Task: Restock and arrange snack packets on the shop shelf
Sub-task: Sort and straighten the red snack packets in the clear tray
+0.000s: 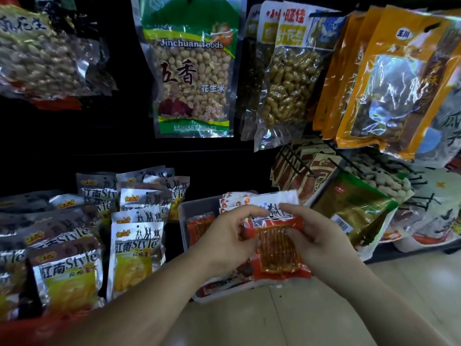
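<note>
- Red packet (277,248), with a clear window showing orange-brown sticks, is held in the air between both hands. It sits low centre in my view, in front of the shelf.
- Left hand (224,238): fingers curled, pinching the packet's upper left edge. I cannot see where the thumb sits.
- Right hand (314,236): fingers curled onto the upper right edge, gripping it.
- Packet is roughly upright and slightly tilted, its lower end over the front right corner of the tray (185,208).
- Whitish strip with dark figures shows just above the fingers. I cannot tell whether it is the packet's own top or a second packet behind it.
- Tray is clear plastic and holds more red packets, with white-topped ones along its back.
- Silver packets (137,248) marked "Style", with yellow contents, stand in rows just left of the tray.
- Peanut bag (192,71) with a green label hangs above on the dark back wall, well apart from the hands.
- Clear bag (284,83) of yellow-brown twists hangs right of the peanut bag. Orange bags (389,83) hang further right.
- Green packet (354,208) with a barcode lies tilted, right of the right hand and under a black wire rack (296,163).
- Pale floor (324,308) shows below the forearms.
</note>
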The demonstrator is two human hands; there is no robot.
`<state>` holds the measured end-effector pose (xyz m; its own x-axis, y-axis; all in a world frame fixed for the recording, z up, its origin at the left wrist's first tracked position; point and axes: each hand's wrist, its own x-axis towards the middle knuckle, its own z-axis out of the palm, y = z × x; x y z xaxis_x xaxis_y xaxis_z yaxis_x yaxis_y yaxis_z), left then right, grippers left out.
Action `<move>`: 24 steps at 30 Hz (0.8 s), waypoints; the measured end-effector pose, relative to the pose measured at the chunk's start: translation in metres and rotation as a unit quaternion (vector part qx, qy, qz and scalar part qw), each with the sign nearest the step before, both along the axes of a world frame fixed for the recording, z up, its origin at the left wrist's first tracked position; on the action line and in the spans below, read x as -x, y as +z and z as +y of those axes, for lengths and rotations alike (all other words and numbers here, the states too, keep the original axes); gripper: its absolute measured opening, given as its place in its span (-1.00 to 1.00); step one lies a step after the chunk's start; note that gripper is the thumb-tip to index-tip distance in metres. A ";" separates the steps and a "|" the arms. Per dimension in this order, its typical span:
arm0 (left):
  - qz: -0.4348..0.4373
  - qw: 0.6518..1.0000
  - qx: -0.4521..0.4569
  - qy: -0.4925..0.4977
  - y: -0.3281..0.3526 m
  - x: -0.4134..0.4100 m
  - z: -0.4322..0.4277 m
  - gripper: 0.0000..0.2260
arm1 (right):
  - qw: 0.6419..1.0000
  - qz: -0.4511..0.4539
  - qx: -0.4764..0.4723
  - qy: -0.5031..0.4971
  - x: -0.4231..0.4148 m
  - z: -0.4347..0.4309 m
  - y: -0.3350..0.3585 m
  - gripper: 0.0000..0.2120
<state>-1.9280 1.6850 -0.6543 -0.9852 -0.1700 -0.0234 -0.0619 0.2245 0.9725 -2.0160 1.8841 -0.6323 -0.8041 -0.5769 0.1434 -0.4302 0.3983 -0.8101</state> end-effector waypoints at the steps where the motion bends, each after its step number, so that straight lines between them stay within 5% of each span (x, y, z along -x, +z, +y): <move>1: -0.013 1.000 -0.012 -0.016 0.001 -0.001 0.000 -0.41 | 1.000 0.003 -0.005 -0.024 0.002 0.000 0.000 -0.55; 7: -0.059 0.995 0.003 -0.077 0.000 -0.002 0.005 -0.50 | 0.998 -0.012 0.021 -0.055 0.003 -0.004 0.007 -0.48; 9: -0.046 0.997 -0.021 -0.056 0.001 -0.001 0.003 -0.53 | 0.997 -0.079 0.023 -0.006 0.003 -0.002 0.007 -0.27; 13: -0.025 0.999 -0.010 -0.030 0.001 0.001 -0.002 -0.49 | 0.994 -0.048 -0.047 0.086 0.003 0.002 -0.002 0.13; 21: 0.002 1.000 0.000 0.002 0.002 -0.001 -0.001 -0.46 | 0.995 -0.054 -0.026 0.082 0.003 -0.001 -0.010 0.07; 24: 0.021 0.997 0.070 0.009 -0.002 0.001 -0.005 -0.46 | 1.000 0.022 -0.007 0.007 0.004 -0.002 -0.011 -0.23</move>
